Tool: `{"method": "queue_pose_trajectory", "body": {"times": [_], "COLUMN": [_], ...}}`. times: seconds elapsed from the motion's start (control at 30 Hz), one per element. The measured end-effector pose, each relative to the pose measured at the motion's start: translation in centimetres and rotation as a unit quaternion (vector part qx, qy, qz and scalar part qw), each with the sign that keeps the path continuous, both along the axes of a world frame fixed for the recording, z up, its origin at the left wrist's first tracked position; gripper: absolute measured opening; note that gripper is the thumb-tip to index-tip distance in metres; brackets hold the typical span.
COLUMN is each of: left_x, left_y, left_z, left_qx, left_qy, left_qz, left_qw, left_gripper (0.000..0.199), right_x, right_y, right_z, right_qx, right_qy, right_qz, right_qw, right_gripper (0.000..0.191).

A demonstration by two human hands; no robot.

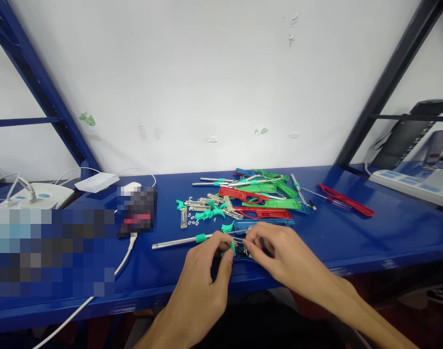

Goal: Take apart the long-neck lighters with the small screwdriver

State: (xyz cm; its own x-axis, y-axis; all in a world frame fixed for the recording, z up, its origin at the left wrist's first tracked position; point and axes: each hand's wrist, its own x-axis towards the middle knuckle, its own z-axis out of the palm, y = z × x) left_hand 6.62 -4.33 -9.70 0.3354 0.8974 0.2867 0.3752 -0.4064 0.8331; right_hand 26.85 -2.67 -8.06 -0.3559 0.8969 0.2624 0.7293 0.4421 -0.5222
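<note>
My left hand (203, 281) is closed, with a small teal curved piece (232, 247) pinched between thumb and forefinger. Close on its right, my right hand (279, 247) has thumb and forefinger pressed together over thin metal parts; exactly what it grips is too small to make out. A metal tube with a teal collar (181, 242) lies to the left of the fingers. Behind the hands rests a blue plastic casing (243, 225), partly covered by my right hand. Under the fingertips, dark and blue parts are mostly hidden.
Farther back lies a pile of red casings (243, 195), green casings (287, 203), metal tubes and clear pieces (184, 218). One red casing (347, 201) sits at right. A phone (138, 213), white cable (124, 257) and power strip (35, 194) are at left; another strip (414, 186) is at right.
</note>
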Motion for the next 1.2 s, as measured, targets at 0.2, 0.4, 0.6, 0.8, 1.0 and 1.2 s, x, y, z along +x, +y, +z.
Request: {"method": "queue_pose_trajectory", "body": {"times": [0.2, 0.4, 0.6, 0.8, 1.0, 1.2], "left_x": [0.1, 0.2, 0.0, -0.1, 0.0, 0.1], "left_y": [-0.1, 0.0, 0.2, 0.4, 0.6, 0.8], "left_z": [-0.1, -0.5, -0.8, -0.9, -1.0, -1.1], "left_qx": [-0.013, -0.031, -0.043, -0.053, -0.052, -0.053], "left_qy": [-0.005, -0.089, -0.125, -0.109, -0.122, -0.135], "left_qz": [0.009, 0.021, 0.049, 0.059, 0.065, 0.086], "left_qw": [1.000, 0.995, 0.990, 0.991, 0.989, 0.986], "left_gripper": [0.019, 0.011, 0.015, 0.019, 0.014, 0.019], "right_x": [-0.1, 0.2, 0.5, 0.3, 0.2, 0.6], "right_y": [0.2, 0.4, 0.4, 0.4, 0.2, 0.4], "right_z": [-0.1, -1.1, -2.0, -1.9, -1.7, -2.1], "right_qx": [-0.034, -0.082, -0.068, -0.100, -0.111, -0.100], "right_qy": [0.070, 0.161, 0.214, 0.246, 0.281, 0.251], "right_qz": [0.025, 0.004, 0.001, 0.006, 0.007, 0.008], "right_qw": [0.997, 0.983, 0.974, 0.964, 0.953, 0.963], "right_gripper": [0.021, 0.026, 0.026, 0.019, 0.017, 0.026]}}
